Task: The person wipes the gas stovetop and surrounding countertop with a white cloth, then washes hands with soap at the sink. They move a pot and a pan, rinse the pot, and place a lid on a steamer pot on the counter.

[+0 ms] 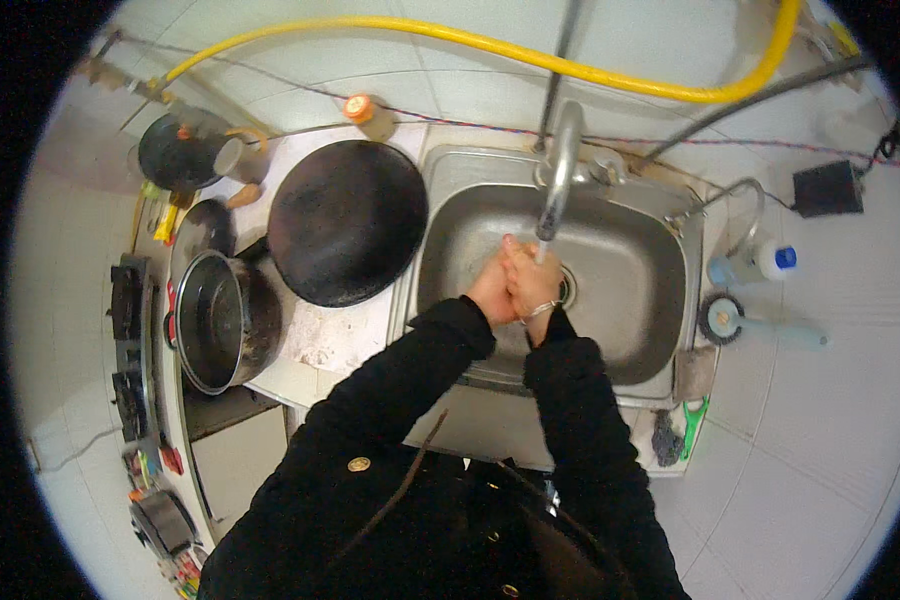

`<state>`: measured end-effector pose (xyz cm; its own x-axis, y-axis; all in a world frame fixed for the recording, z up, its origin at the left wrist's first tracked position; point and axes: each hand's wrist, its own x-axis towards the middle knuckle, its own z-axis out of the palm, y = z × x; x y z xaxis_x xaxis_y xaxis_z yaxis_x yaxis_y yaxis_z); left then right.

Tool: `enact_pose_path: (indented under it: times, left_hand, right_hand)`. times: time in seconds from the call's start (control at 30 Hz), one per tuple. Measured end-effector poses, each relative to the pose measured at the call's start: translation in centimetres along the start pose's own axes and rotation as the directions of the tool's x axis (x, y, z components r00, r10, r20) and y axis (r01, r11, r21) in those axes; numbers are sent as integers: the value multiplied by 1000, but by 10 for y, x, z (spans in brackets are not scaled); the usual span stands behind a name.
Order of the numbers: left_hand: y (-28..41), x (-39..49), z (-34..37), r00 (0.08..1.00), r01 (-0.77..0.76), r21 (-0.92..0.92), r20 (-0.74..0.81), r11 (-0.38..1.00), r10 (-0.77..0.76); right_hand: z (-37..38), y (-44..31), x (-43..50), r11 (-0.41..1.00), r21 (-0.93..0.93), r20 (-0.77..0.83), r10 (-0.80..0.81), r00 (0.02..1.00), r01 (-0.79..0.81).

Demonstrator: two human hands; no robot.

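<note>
Over the basin of a stainless steel sink (pixel 630 300), my left hand (pixel 493 291) and my right hand (pixel 536 281) are pressed together with their fingers overlapping. Water runs from the metal faucet (pixel 562 161) onto my right hand. A thin bracelet (pixel 544 308) circles my right wrist. No object shows between the hands, though the palms are hidden. The drain (pixel 568 286) is partly covered by my right hand. Black sleeves reach down to both wrists.
Left of the sink lie a round black pan (pixel 349 223) and a deep pot (pixel 214 322). An orange-capped jar (pixel 375 120) stands by the wall. At right are a blue-capped bottle (pixel 772 260), a round brush (pixel 722 319) and a green-handled peeler (pixel 694 427). A yellow hose (pixel 450 34) crosses above.
</note>
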<state>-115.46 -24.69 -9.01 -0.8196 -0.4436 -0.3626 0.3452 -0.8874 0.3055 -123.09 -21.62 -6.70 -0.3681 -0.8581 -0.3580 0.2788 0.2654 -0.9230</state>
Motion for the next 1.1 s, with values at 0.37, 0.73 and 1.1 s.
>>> enact_pose_path:
  times: [0.37, 0.73, 1.1]
  left_hand:
    - [-11, 29, 38, 967, -203, -517, -241, 831, 86]
    - [-50, 17, 16, 805, -318, 69, -507, 945, 308]
    - [-8, -87, 71, 871, -314, 949, 281, 18, 402]
  right_hand:
    - [-88, -97, 72, -32, -813, 419, -726, 545, 582]
    - [-46, 37, -36, 993, 84, -53, 88, 995, -83]
    - [-10, 59, -19, 783, -596, -91, -287, 954, 179]
